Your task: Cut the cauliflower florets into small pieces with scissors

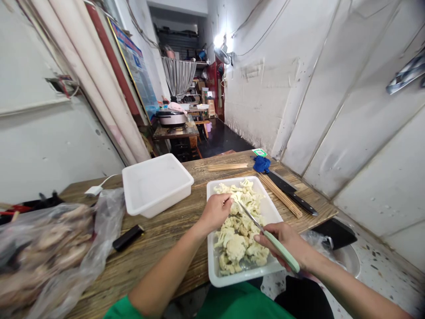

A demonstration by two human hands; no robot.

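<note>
The left hand [217, 213], at the centre of the frame, has its thumb and fingertips pinched together on a pale cauliflower piece [236, 196]. The right hand [288, 243], right of centre and lower, has its fingers wrapped round the pale green handle of a cutting tool [278, 247]; whether it is a knife or scissors I cannot tell. Its narrow metal blade slants toward the upper left, with the tip close by the piece. Under both hands, the cauliflower florets [236, 248] lie heaped in a white tray [272, 212], just below and right of the frame's centre. To the right of the tray, on the wooden table [166, 235], lie a bundle of wooden sticks [282, 196] and a black-handled knife [303, 204], with a crumpled blue cloth [262, 164] by the tip of the knife. A smaller bunch of sticks [227, 167] lies above the tray. Left of centre stands a white plastic container [171, 202], with a black object [128, 238] below it. A clear plastic bag [56, 252] of pinkish, blurred contents fills the lower left. Farther off, at upper centre, a lidded electric cooker [171, 118] sits on another table [175, 132].
</note>
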